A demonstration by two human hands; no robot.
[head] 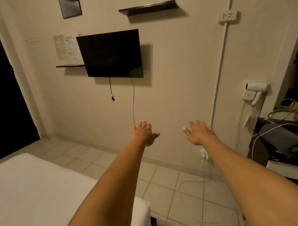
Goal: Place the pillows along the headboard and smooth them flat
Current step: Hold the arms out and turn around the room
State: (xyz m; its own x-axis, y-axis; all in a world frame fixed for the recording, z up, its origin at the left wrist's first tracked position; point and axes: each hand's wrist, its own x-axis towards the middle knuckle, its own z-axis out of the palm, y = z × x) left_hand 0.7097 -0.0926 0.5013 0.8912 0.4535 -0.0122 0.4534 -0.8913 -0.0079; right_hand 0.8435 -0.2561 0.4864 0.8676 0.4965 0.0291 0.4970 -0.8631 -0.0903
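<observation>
1. Head view, progress: no pillows and no headboard show anywhere in the frame, so nothing of the task can be confirmed as done. The bed [43, 196] lies at lower left with a bare white sheet, and only its foot corner is in sight. Judging from this, placing and smoothing are both still ahead.

2. Head view, hands: both arms stretch forward over the tiled floor [170, 192], towards the wall with the television [110, 55]. The left hand [144, 134] is open, fingers loosely spread, and holds nothing. The right hand [199, 131] is likewise open and empty.

3. Head view, where the pillows are: they are out of view, so their place relative to the hands cannot be told. The hands point away from the bed, near the desk [284, 150] on the right.
</observation>
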